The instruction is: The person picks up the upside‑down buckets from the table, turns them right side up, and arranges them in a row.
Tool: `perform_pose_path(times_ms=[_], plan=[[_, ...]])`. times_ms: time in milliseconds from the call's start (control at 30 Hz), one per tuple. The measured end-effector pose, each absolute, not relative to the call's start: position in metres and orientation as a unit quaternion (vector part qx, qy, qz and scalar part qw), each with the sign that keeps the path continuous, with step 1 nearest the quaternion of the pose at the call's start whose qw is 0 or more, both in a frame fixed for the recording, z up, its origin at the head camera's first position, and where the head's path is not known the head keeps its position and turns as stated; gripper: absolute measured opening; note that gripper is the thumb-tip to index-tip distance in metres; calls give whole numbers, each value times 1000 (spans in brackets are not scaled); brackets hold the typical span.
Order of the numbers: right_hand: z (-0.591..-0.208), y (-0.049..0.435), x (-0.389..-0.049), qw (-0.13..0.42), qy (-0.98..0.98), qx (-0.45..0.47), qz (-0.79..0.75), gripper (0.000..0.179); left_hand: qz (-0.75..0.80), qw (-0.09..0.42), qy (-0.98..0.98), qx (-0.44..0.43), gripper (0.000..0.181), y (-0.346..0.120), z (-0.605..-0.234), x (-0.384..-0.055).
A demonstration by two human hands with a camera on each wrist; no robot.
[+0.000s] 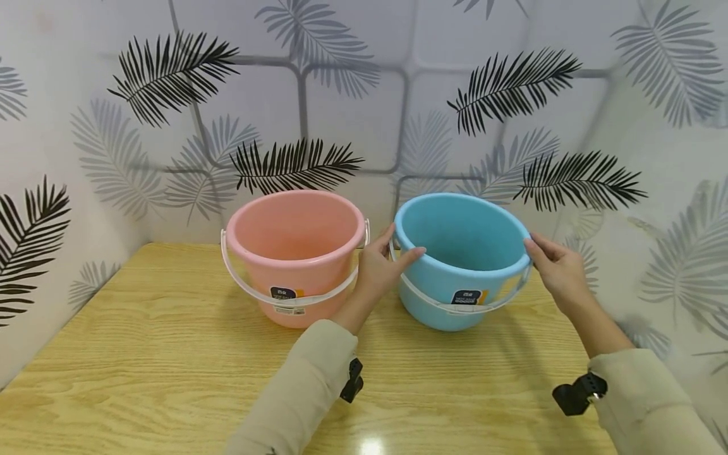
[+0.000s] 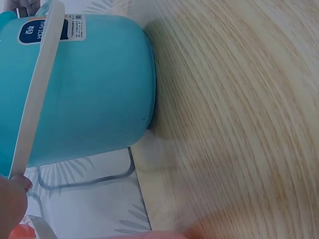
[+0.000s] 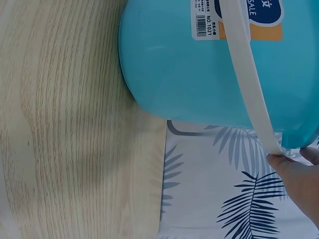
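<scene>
A light blue bucket (image 1: 435,283) stands on the wooden table, right of centre in the head view. My left hand (image 1: 376,268) holds its left side, thumb laid along the rim and fingers around the outer edge. On the opposite side, my right hand (image 1: 560,268) pinches the rim near where the white handle (image 3: 249,84) joins. The handle hangs down across the bucket's front, over a dark label (image 1: 468,297). Both wrist views show the blue wall (image 2: 94,84) and the bucket's base close against the tabletop.
A pink bucket (image 1: 318,277) with its white handle lowered stands left of the blue one, close by my left hand. Behind both rises a pale wall covering (image 1: 352,114) with leaf patterns. The wooden table (image 1: 142,354) extends left and toward me.
</scene>
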State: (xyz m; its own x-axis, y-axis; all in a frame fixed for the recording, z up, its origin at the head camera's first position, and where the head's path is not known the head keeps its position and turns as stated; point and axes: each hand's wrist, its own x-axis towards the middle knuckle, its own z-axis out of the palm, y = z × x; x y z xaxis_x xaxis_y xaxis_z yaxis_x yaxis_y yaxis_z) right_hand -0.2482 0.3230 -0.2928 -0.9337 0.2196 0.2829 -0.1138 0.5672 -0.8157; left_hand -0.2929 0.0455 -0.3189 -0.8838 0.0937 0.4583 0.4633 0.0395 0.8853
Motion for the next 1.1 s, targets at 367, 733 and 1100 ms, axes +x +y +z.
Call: perform_pose_path(times_ms=[367, 733, 1100], plan=[[-295, 327, -255, 157, -869, -35, 468, 63, -625, 135, -755, -148, 72, 46, -316, -296], [-294, 330, -260, 178, -869, -21, 462, 63, -618, 154, -760, -129, 71, 52, -315, -296], [-293, 330, -262, 161, -872, -17, 462, 66, -606, 164, -770, -112, 71, 53, -314, -295]])
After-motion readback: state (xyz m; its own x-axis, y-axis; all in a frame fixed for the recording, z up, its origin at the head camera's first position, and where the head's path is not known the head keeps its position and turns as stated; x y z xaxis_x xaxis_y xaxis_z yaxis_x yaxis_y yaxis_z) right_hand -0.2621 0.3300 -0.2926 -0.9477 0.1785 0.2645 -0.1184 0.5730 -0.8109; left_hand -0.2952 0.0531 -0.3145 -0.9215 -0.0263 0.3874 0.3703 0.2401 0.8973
